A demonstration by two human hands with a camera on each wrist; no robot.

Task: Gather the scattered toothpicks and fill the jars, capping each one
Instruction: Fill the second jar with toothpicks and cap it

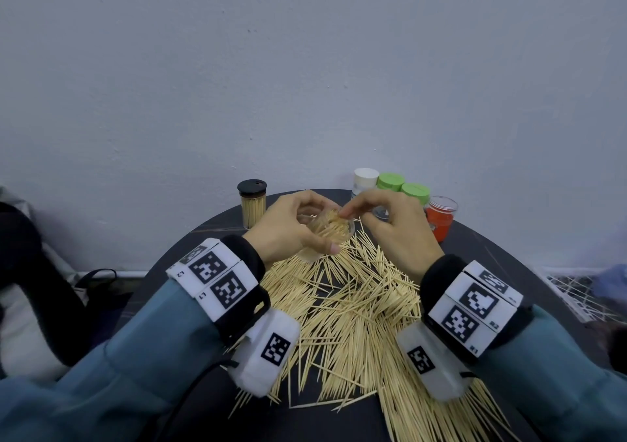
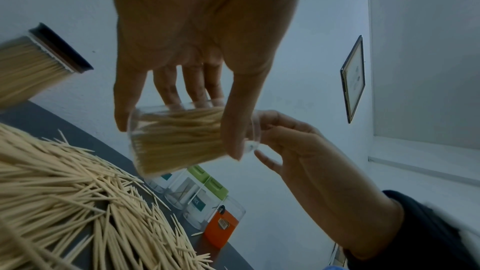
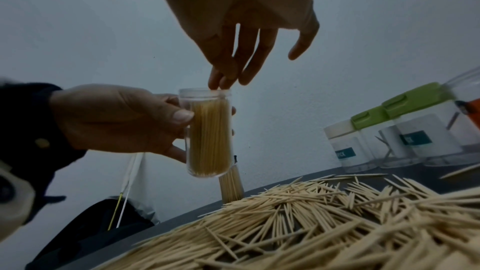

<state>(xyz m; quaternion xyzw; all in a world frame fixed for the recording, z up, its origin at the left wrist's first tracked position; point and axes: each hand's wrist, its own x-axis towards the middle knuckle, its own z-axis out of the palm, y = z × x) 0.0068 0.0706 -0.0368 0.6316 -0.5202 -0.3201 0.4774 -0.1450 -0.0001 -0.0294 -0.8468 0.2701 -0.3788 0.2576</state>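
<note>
Left hand (image 1: 288, 227) grips clear cylindrical plastic jar (image 3: 209, 132), upright; right hand (image 1: 393, 227) fingertips (image 3: 221, 81), pinched together, at its 12 o'clock mouth.

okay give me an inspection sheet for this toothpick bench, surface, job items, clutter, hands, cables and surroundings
Surface: dark round table, strewn with loose toothpicks.
Job's things: clear jar, uncapped, nearly full; black-capped jar full; white-capped jar, two green-capped jars, orange-labelled jar at the far edge.
Clutter: nothing seen.
Grippers: left hand grips the clear jar; right hand has its fingertips at the jar's mouth.
Cables: black cable from the left wrist unit.
Surroundings: plain wall; framed picture.
</note>
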